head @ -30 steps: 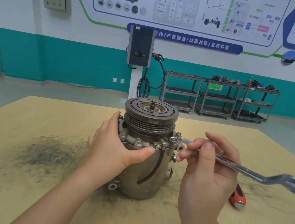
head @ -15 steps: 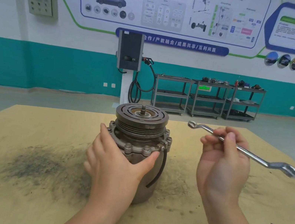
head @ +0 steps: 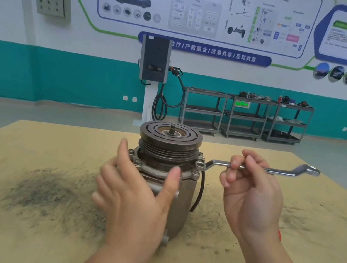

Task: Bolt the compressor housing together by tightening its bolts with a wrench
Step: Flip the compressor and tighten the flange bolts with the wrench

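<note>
The compressor housing (head: 181, 201) stands upright on the yellow table (head: 26, 152), its grooved pulley (head: 170, 138) on top and bolts (head: 137, 161) around the flange. My right hand (head: 251, 195) pinches the shaft of a silver ring wrench (head: 285, 172); the wrench's left ring end sits on a bolt at the flange's right side (head: 201, 164). My left hand (head: 133, 198), blurred, is spread in front of the housing's left side with fingers straight and thumb by the flange; whether it touches is unclear.
Dark metal filings (head: 47, 193) smear the table left of the housing. A red-handled tool (head: 279, 235) peeks out behind my right wrist. Beyond the table stand a charging post (head: 153, 77) and grey shelf carts (head: 243, 118) by the wall.
My right hand brought the wrench from mid-air back onto a bolt on the flange's right side. My left hand loosened from gripping the housing and now looks spread and blurred.
</note>
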`<action>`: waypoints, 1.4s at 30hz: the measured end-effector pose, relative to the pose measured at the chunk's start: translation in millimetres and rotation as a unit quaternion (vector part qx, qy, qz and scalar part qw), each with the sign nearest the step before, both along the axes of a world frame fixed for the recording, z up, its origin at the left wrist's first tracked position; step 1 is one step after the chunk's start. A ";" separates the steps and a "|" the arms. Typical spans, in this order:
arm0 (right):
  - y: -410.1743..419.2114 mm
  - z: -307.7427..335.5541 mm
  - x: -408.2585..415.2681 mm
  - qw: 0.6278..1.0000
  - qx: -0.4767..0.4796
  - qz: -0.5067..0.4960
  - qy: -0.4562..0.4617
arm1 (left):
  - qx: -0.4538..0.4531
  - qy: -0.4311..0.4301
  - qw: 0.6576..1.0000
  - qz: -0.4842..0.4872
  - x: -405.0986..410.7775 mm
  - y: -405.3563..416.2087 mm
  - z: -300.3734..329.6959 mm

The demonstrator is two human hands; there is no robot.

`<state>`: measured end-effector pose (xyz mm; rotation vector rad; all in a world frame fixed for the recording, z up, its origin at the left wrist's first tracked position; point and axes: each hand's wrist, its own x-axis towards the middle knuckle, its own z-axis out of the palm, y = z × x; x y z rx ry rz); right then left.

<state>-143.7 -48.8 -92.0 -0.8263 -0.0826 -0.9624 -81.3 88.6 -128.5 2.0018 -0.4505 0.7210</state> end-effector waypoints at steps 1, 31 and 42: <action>-2.5 0.9 -0.3 1.000 0.003 0.007 0.009 | -0.015 0.012 1.000 -0.022 6.4 1.9 2.4; -25.9 10.3 12.9 0.984 -0.024 0.143 0.107 | -0.091 0.203 0.900 -0.374 64.2 28.1 8.4; 37.0 -14.8 2.2 0.951 -0.225 -0.203 -0.051 | -0.117 0.166 0.922 -0.329 54.3 21.4 4.9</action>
